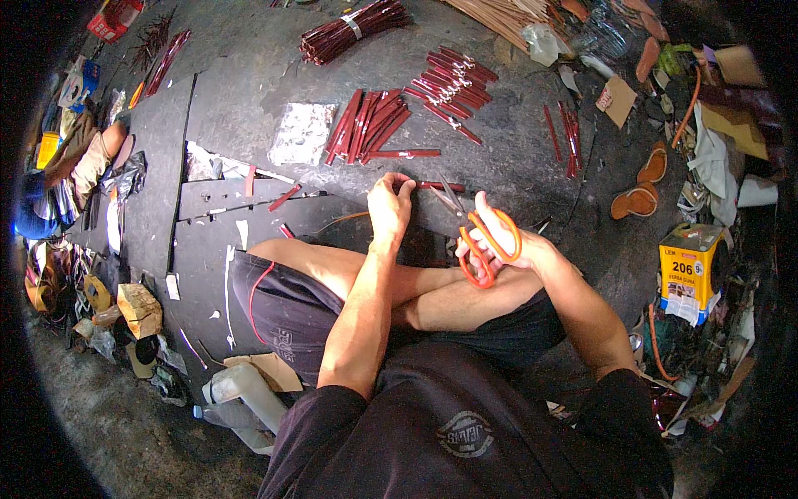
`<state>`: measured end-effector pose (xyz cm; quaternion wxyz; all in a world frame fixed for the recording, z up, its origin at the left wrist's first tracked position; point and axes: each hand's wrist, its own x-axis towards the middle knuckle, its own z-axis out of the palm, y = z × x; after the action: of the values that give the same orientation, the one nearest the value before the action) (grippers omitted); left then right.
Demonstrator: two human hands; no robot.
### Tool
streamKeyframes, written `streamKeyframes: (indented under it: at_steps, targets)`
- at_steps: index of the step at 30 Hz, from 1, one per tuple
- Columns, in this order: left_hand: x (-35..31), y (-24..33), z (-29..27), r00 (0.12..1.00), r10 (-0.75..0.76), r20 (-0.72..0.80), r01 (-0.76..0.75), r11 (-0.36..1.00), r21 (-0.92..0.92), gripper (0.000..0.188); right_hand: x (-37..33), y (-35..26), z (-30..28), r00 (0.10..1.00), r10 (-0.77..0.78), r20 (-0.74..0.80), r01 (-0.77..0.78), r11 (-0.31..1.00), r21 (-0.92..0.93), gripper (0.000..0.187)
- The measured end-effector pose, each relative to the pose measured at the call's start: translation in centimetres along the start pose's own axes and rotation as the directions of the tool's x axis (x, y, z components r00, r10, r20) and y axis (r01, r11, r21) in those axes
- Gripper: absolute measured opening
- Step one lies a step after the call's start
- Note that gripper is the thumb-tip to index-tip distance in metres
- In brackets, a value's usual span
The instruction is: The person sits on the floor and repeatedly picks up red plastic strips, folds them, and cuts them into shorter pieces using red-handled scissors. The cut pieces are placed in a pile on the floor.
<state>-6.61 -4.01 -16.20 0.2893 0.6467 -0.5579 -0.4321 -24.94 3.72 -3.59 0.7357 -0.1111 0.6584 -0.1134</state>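
Observation:
My left hand (pixel 389 205) pinches the left end of a narrow dark-red strip (pixel 440 185) just above my crossed legs. In my right hand (pixel 497 241) is a pair of scissors with orange handles (pixel 476 264); its blades are parted and point up and left, near the strip's right part. Whether they touch the strip I cannot tell. Just beyond my left hand, another dark-red strip with a small silvery piece at its middle (pixel 405 154) lies on the dark floor board. Past it are a pile of plain dark-red strips (pixel 366 126) and a pile with silvery pieces (pixel 453 83).
A clear bag of small silvery parts (pixel 302 133) lies left of the strips. Farther off is a tied dark-red bundle (pixel 353 32). Two brown sandal-shaped pieces (pixel 636 201) and a yellow tin (pixel 692 268) stand at the right. Scraps and a wood block (pixel 139 310) crowd the left.

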Motion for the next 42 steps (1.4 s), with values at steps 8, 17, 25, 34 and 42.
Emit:
streamKeyframes:
  at_steps: [8, 17, 25, 34, 42]
  targets:
    - [-0.1, 0.1, -0.1, 1.0, 0.024, -0.013, -0.024, 1.0, 0.002, 0.021, 1.0, 0.3, -1.1, 0.997, 0.008, 0.077, 0.0, 0.994, -0.107, 0.098]
    - [-0.2, 0.6, 0.0, 0.998, -0.04, -0.04, 0.037, 0.997, -0.07, 0.02, 1.1, -2.9, -2.6, 0.988, 0.089, 0.125, -0.029, 0.906, -0.421, 0.099]
    - [-1.0, 1.2, 0.9, 0.904, 0.181, -0.388, -0.19, 0.982, 0.015, 0.029, 0.9, -8.4, -2.1, 0.939, 0.33, 0.091, -0.203, 0.749, -0.63, 0.126]
    - [-5.9, 4.0, 2.3, 0.467, 0.192, 0.863, 0.848, 0.18, -0.499, 0.04, 2.0, -11.3, -2.0, 0.878, 0.46, 0.128, -0.336, 0.785, -0.52, 0.135]
    - [-7.0, 5.2, 3.0, 0.62, 0.121, 0.775, 0.776, 0.05, -0.629, 0.03, 2.7, -13.1, -0.1, 0.815, 0.555, 0.166, -0.381, 0.729, -0.57, 0.124]
